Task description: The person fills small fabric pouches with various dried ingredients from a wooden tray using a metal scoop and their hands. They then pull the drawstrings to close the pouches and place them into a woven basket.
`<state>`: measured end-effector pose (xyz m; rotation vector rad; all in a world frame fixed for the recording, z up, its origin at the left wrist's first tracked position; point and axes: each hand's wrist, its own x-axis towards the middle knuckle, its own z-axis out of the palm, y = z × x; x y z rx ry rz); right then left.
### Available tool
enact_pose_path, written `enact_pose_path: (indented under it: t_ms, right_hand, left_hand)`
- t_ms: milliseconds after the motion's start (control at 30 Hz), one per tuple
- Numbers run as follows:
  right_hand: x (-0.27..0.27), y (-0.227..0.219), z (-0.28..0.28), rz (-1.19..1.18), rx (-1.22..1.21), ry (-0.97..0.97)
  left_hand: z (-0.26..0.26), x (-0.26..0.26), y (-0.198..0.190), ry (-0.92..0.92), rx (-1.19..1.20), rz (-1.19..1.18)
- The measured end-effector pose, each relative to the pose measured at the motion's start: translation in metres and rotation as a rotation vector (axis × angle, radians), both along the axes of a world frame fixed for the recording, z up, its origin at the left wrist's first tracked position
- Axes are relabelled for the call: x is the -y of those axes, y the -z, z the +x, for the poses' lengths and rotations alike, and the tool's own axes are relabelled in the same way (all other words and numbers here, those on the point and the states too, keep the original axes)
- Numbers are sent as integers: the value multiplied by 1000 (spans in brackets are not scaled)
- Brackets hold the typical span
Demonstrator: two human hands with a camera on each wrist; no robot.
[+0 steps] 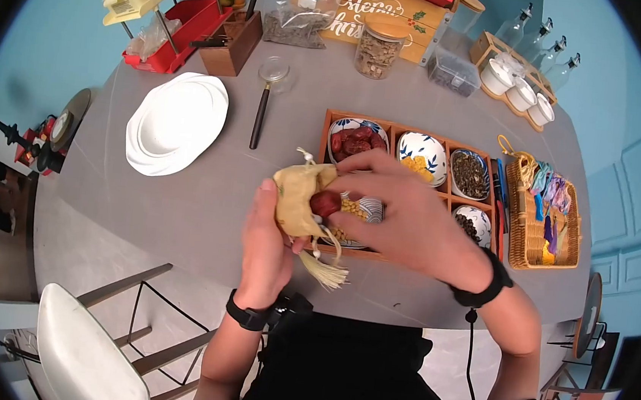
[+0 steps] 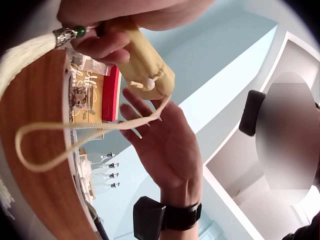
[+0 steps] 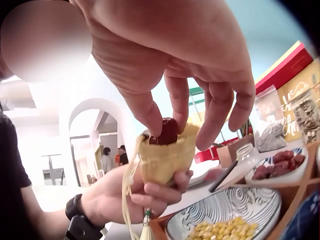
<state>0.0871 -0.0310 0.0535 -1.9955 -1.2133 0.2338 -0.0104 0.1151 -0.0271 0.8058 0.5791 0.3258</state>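
My left hand (image 1: 265, 229) holds a small yellow drawstring pouch (image 1: 293, 201) upright, its fingers wrapped round the lower part. A cream cord and a tassel (image 1: 323, 271) hang from the pouch. Above it, my right hand (image 1: 403, 211) pinches a dark red dried date (image 3: 164, 132) between thumb and fingertips. In the right wrist view the date sits partly inside the pouch's open mouth. Below the hands, a patterned bowl (image 3: 272, 200) holds yellow beans (image 3: 225, 231). Another bowl beyond it contains more red dates (image 1: 358, 140).
A divided wooden tray (image 1: 377, 255) carries several bowls. To its right lies a wicker basket (image 1: 516, 247) of coloured tassels. White plates (image 1: 205, 106) and a black-handled spoon (image 1: 260, 118) lie left. Jars, a wooden box (image 1: 230, 53) and glass bottles line the back.
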Motion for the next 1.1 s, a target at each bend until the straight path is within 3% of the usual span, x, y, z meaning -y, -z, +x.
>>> enact_pose_path:
  t_ms: [133,200,233,300,400,600,733,800,833,900,1000,1100]
  right_hand:
    - [9,-20,37,-7,47,93]
    - [7,-10,63,-164,256,159]
    - [3,-1,72,-155,257,167]
    - [-5,22,86,-168,517,107]
    - [-20,36,88,-198,696,123]
    - [-24,49,84,-241,799,54]
    - [-16,38,77,-253,732,49]
    - [-13,26,69,-111,486,55]
    - [-13,17,61,-111,486,51]
    - [-11,0,39,60,164,-12]
    - [-12,-4,14,235,231,-58]
    - [-20,3,10,90,212,-105]
  left_hand:
    - [-5,-17,12,16,1,-80]
    - [-6,-18,17,50,23,-133]
    - [-6,-18,17,80,40,-189]
    - [-6,-20,10,101,45,-180]
    - [-7,-22,9,88,45,-186]
    - [-6,-22,14,131,116,-222]
    - [0,-24,18,125,105,-217]
    - [-1,-26,21,127,106,-217]
    - [-3,-28,23,171,152,-236]
    - [-3,-30,24,219,197,-256]
    - [-2,-27,18,173,156,-254]
    - [2,-12,-2,113,65,-205]
